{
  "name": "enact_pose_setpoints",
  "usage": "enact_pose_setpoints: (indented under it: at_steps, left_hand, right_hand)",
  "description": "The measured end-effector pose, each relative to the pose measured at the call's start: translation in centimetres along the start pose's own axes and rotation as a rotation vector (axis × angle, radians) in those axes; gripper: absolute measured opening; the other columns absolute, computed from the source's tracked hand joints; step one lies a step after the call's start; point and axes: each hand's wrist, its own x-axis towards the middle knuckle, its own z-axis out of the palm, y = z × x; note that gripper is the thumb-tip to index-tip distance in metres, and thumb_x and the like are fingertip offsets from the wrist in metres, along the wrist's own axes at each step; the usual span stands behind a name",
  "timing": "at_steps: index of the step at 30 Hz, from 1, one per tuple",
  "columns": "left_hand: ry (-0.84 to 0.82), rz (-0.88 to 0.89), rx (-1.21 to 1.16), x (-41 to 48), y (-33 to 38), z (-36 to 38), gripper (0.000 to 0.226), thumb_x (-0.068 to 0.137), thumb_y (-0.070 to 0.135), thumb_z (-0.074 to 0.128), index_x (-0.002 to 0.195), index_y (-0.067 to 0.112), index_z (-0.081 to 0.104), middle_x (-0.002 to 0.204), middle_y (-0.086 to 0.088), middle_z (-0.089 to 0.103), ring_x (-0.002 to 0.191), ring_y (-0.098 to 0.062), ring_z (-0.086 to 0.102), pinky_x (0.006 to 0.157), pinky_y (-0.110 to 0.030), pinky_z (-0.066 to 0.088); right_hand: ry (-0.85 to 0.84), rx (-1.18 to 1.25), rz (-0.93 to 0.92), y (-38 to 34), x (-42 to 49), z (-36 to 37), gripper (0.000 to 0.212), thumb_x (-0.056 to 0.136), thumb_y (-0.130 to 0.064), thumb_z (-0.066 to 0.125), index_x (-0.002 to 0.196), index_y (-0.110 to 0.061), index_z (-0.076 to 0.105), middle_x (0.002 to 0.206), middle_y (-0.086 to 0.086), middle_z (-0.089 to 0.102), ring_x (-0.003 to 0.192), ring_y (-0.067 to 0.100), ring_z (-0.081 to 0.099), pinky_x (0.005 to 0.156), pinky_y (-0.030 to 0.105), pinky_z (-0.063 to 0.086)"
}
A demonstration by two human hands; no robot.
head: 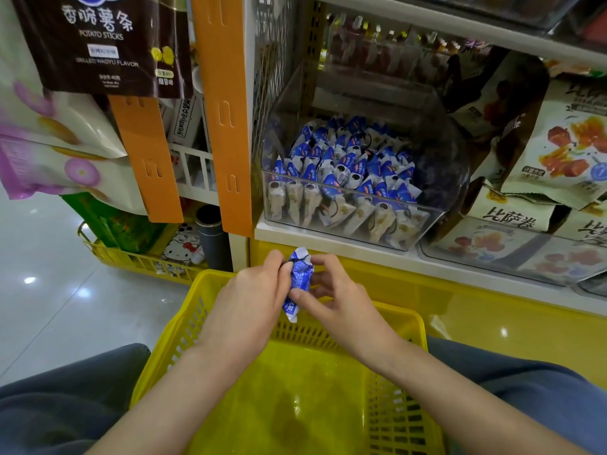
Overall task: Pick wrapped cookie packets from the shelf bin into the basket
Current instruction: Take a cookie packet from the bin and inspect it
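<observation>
Cookie packet (blue wrapper) — pinched by left hand, right hand, above basket.

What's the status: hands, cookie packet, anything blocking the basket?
Left hand and right hand both pinch one blue-and-white wrapped cookie packet. Packet over yellow slotted plastic basket, not yet dropped. Nothing between packet and basket.

Packet between left hand and right hand

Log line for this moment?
left hand: pinching packet | right hand: pinching packet | packet: over basket, unreleased | bin: stocked
</observation>
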Motion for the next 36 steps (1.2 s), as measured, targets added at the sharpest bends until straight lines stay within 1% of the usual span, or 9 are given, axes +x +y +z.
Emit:
enact_pose_setpoints:
  at_steps: [5, 9, 12, 15, 19, 22, 28, 32, 36]
  left_hand:
    - [0.054, -0.084, -0.273, 0.5, 0.2, 0.1, 0.028, 0.097, 0.023, 0.038, 0.07, 0.017, 0.045, 0.054, 0.003, 0.047, 0.048, -0.013, 0.042, 0.05, -0.035, 0.037]
    - [-0.077, -0.258, -0.625, 0.6, 1.1, 0.1, 0.034, 0.096, 0.036, 0.036, 0.09, 0.017, 0.064, 0.082, -0.004, 0.068, 0.077, -0.019, 0.062, 0.072, -0.037, 0.052]
    - [-0.256, -0.294, -0.783, 0.5, 1.5, 0.4, 0.029, 0.084, 0.047, 0.048, 0.1, 0.027, 0.062, 0.098, 0.004, 0.069, 0.089, -0.009, 0.064, 0.073, -0.022, 0.051]
    - [-0.291, -0.293, -0.822, 0.7, 2.0, 0.7, 0.023, 0.087, 0.018, 0.059, 0.107, 0.027, 0.054, 0.104, 0.0, 0.067, 0.084, -0.007, 0.065, 0.067, -0.022, 0.053]
    - [-0.304, -0.323, -0.865, 1.1, 2.1, 0.3, 0.034, 0.091, 0.005, 0.053, 0.122, 0.015, 0.046, 0.11, 0.0, 0.062, 0.087, -0.004, 0.065, 0.07, -0.021, 0.055]
    - [-0.327, -0.307, -0.907, 1.2, 2.3, -0.2, 0.027, 0.091, 0.007, 0.054, 0.107, 0.028, 0.05, 0.106, 0.01, 0.062, 0.084, 0.007, 0.064, 0.07, -0.012, 0.051]
    - [-0.316, -0.352, -1.033, 1.5, 2.7, -0.5, 0.024, 0.086, 0.011, 0.061, 0.108, 0.019, 0.055, 0.102, 0.004, 0.068, 0.081, 0.002, 0.066, 0.065, -0.012, 0.05]
    - [-0.205, -0.347, -1.022, 2.1, 2.5, -0.9, 0.027, 0.084, 0.007, 0.064, 0.105, 0.022, 0.055, 0.104, 0.001, 0.066, 0.082, -0.003, 0.065, 0.067, -0.013, 0.051]
    - [-0.091, -0.36, -1.064, 2.9, 2.2, -1.6, 0.024, 0.083, 0.007, 0.065, 0.099, 0.022, 0.056, 0.095, 0.006, 0.067, 0.072, 0.001, 0.066, 0.058, -0.013, 0.051]
  right_hand:
    - [0.002, 0.305, 0.018, -0.7, 0.7, -0.9, 0.022, 0.085, -0.024, 0.059, 0.105, -0.028, 0.049, 0.106, 0.002, 0.066, 0.095, 0.015, 0.064, 0.084, 0.029, 0.052]
    - [0.062, 0.406, 0.143, -0.9, 1.3, -1.6, 0.048, 0.079, -0.026, 0.063, 0.122, -0.018, 0.043, 0.107, 0.007, 0.066, 0.094, 0.019, 0.064, 0.089, 0.037, 0.051]
    - [0.105, 0.376, 0.204, -1.0, 1.4, -1.8, 0.049, 0.081, -0.028, 0.063, 0.124, -0.015, 0.045, 0.106, 0.008, 0.067, 0.089, 0.017, 0.064, 0.077, 0.029, 0.052]
    - [0.156, 0.352, 0.185, -1.3, 1.5, -2.2, 0.023, 0.088, -0.028, 0.055, 0.105, -0.013, 0.057, 0.095, 0.01, 0.068, 0.078, 0.014, 0.062, 0.068, 0.026, 0.051]
    - [0.201, 0.334, 0.154, -1.5, 1.7, -3.1, 0.031, 0.091, -0.033, 0.051, 0.088, -0.004, 0.061, 0.073, 0.002, 0.065, 0.063, 0.005, 0.058, 0.056, 0.017, 0.048]
    - [0.277, 0.253, 0.067, -1.7, 1.9, -3.6, 0.025, 0.088, -0.03, 0.057, 0.072, -0.011, 0.06, 0.059, -0.002, 0.062, 0.051, 0.004, 0.054, 0.046, 0.015, 0.044]
    - [0.333, 0.036, -0.065, -2.0, 2.2, -4.1, 0.035, 0.087, -0.037, 0.056, 0.061, -0.013, 0.055, 0.054, 0.008, 0.058, 0.046, 0.013, 0.053, 0.042, 0.022, 0.042]
    - [0.279, -0.033, -0.15, -3.3, 3.0, -5.8, 0.027, 0.09, -0.033, 0.05, 0.072, -0.016, 0.062, 0.06, -0.003, 0.062, 0.055, 0.006, 0.057, 0.05, 0.018, 0.047]
    - [0.392, -0.313, -0.229, -4.5, 6.2, -9.7, 0.011, 0.092, -0.024, 0.053, 0.088, -0.026, 0.064, 0.079, -0.017, 0.063, 0.073, -0.006, 0.057, 0.066, 0.005, 0.042]
